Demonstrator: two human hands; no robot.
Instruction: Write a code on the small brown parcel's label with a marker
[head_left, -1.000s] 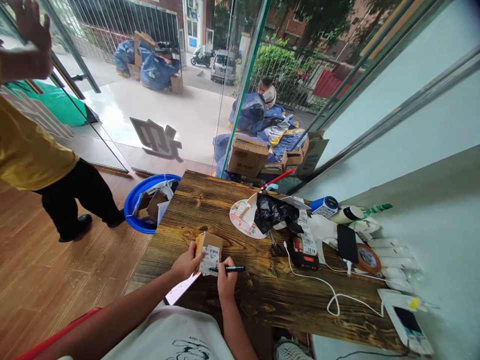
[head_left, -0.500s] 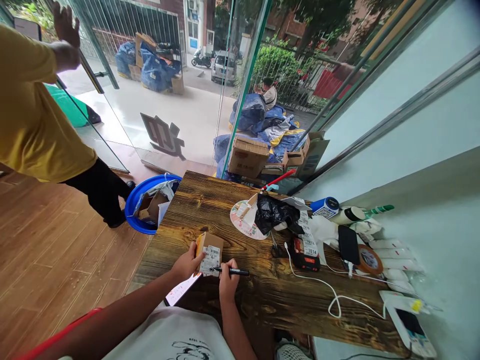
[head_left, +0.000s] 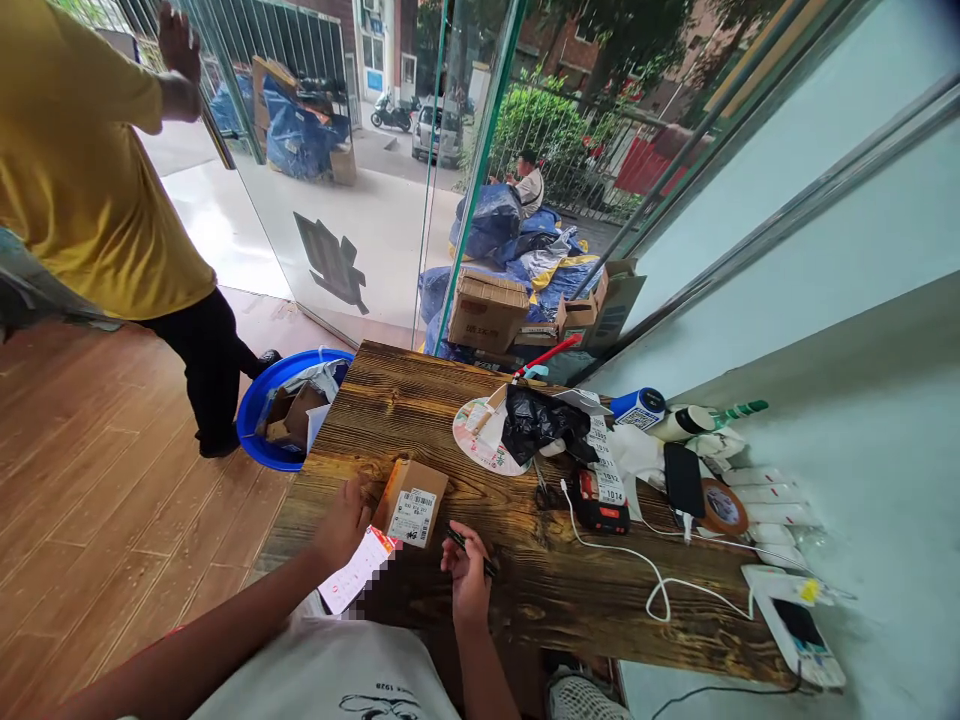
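Note:
A small cardboard box [head_left: 415, 505] with a white printed label lies on the wooden table [head_left: 517, 590]. Handwritten black marks show at the label's lower edge. My left hand [head_left: 343, 522] is just left of the box, apart from it, fingers loosely stretched and holding nothing. Below that hand lies a phone [head_left: 356, 572] with a lit screen, partly blurred out. To the right of the box, my right hand [head_left: 469, 572] is closed around a black marker pen [head_left: 456, 538], slanting across the fingers.
A black plastic bag [head_left: 544, 422], scissors [head_left: 544, 490], a label printer [head_left: 604, 500], a white cable [head_left: 637, 555] and a tape roll [head_left: 724, 505] are on the right. A blue bin [head_left: 251, 440] stands left of the table. A person in a yellow shirt [head_left: 112, 200] stands by the glass door.
My left hand has let go of the box and drawn back left. My right hand has lifted the marker off the label and moved right. The person in yellow has shifted right.

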